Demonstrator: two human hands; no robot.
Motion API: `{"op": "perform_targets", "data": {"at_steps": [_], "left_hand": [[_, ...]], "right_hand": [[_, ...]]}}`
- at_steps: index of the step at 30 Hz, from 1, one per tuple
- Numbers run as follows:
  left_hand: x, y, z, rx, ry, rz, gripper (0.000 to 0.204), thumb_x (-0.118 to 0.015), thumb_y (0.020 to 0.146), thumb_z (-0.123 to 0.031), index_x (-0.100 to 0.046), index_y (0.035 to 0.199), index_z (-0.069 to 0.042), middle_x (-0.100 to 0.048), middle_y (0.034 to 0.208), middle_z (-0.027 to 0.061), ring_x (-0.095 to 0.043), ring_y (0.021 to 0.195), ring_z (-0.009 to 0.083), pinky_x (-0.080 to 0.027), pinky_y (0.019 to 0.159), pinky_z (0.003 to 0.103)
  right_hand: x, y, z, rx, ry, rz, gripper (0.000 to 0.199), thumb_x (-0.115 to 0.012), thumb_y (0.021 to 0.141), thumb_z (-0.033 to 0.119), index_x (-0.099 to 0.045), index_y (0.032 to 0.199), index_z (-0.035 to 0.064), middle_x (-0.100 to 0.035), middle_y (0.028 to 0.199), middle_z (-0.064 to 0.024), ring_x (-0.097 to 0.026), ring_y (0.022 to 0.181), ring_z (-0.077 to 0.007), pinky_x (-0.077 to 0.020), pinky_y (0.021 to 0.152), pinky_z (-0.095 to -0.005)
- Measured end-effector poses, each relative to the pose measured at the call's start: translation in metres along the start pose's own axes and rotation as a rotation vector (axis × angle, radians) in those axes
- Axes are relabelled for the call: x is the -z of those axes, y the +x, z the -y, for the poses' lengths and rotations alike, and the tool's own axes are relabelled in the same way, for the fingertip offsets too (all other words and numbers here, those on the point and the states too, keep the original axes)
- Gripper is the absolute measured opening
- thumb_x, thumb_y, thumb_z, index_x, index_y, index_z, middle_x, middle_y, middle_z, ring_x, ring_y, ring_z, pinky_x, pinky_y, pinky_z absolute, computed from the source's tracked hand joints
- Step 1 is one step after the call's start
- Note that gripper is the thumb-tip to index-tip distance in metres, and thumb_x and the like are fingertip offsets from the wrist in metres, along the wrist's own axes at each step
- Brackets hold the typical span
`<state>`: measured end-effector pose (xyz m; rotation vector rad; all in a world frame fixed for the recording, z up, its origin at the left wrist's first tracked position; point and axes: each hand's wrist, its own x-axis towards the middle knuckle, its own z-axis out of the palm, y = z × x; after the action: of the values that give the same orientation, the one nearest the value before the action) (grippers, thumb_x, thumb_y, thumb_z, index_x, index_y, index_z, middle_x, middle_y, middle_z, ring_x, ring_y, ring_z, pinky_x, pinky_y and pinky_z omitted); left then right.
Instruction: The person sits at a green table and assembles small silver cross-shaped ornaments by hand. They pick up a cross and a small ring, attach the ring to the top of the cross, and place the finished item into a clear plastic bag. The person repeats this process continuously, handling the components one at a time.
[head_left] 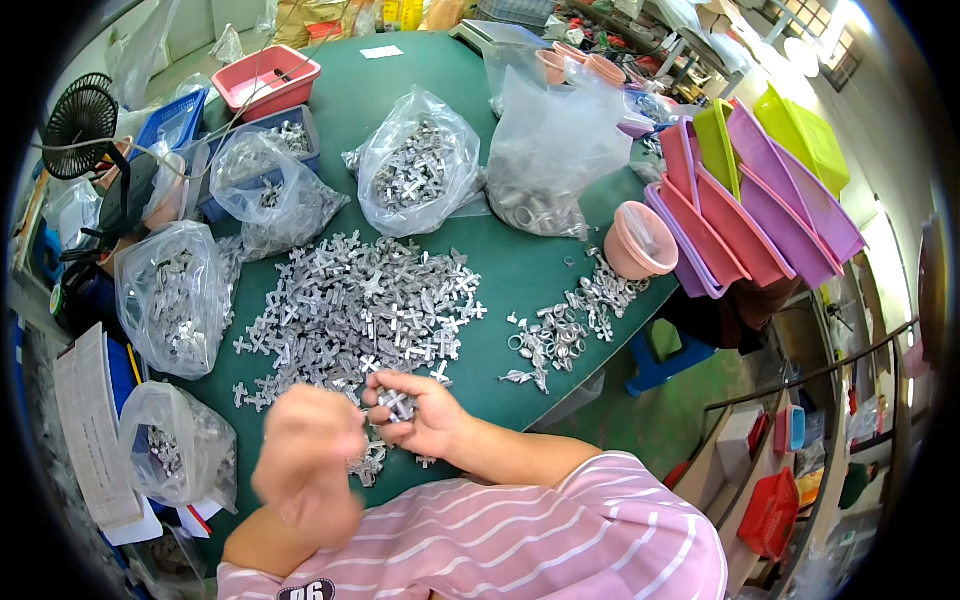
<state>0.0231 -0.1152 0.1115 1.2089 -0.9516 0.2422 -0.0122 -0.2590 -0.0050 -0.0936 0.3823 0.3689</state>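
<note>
A broad pile of small silver-grey cross-shaped metal pieces point(350, 300) covers the middle of the green table point(340, 75). Over its near edge, my right hand point(425, 412) is closed round several of these metal crosses point(398, 404), which show between thumb and fingers. Beside it on the left, my left hand point(308, 455) is raised and smeared by motion, so its fingers and anything in them cannot be made out. Below and between the hands lies a smaller heap of metal pieces point(368, 462), partly hidden by the left hand.
Clear plastic bags of metal parts point(415, 170) stand behind and left of the pile. At right are loose rings and crosses point(560, 335), a pink pot point(640, 242) and stacked coloured trays point(745, 200). A pink basin point(268, 80) and a black fan point(80, 125) stand far left.
</note>
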Motion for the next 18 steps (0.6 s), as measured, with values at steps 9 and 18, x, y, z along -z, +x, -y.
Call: {"op": "perform_targets", "data": {"at_steps": [9,18], "left_hand": [[0.021,0.034,-0.097,0.113,-0.508,0.089,0.013,-0.057,0.084,-0.042,-0.063,0.094,-0.039,-0.044,0.083,-0.0093,-0.038,0.081,0.0116,-0.031,0.076,0.035],[0.024,0.019,-0.099,0.121,-0.446,0.012,0.009,-0.065,0.077,-0.029,-0.067,0.082,-0.037,-0.043,0.081,-0.0134,-0.039,0.08,0.0072,-0.029,0.081,0.036]], "right_hand": [[-0.019,-0.002,0.039,0.438,0.127,-0.078,0.036,-0.043,0.092,0.031,-0.054,0.107,-0.0009,-0.056,0.104,-0.021,-0.056,0.095,-0.0325,-0.0499,0.082,-0.0435],[-0.032,0.003,0.042,0.495,0.156,0.113,0.044,-0.031,0.096,0.033,-0.046,0.121,0.0002,-0.044,0.127,-0.0226,-0.045,0.116,-0.036,-0.0381,0.098,-0.0496]]}}
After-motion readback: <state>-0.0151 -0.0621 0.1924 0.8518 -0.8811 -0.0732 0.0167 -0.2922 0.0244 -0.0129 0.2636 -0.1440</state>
